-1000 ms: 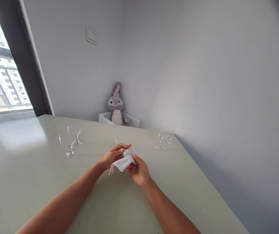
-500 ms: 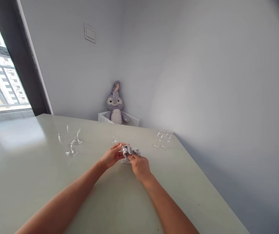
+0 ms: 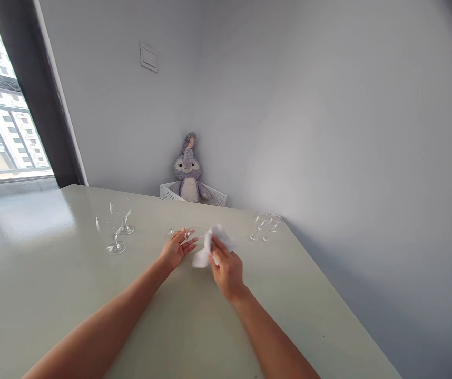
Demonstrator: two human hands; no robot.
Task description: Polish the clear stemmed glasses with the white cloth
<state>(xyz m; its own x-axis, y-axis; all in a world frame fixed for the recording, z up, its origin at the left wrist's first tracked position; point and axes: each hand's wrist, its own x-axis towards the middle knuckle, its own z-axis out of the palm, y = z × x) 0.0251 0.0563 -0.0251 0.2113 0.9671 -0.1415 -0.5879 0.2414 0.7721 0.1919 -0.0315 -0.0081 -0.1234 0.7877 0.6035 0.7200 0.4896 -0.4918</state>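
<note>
A clear wine glass (image 3: 196,230) lies tilted on its side in my left hand (image 3: 174,251), its foot toward the left and its bowl toward the right. The thumb and a finger of that hand are at the stem, while the other fingers stretch out under the bowl. My right hand (image 3: 227,267) grips a crumpled pale grey cloth (image 3: 201,258) just right of the bowl. The cloth is blurred by motion and looks apart from the glass, though its far side is hard to make out.
Two stemmed glasses (image 3: 116,246) stand upright on the glossy table (image 3: 170,326) at the left. Two smaller ones (image 3: 254,238) stand near its right edge by the wall. Behind the far edge, a plush toy (image 3: 188,188) sits in a white perforated basket (image 3: 220,199).
My right hand has drawn the cloth out of the glass, uncovering the bowl. My left hand has shifted slightly left and its fingers have loosened. The glass now lies more level.
</note>
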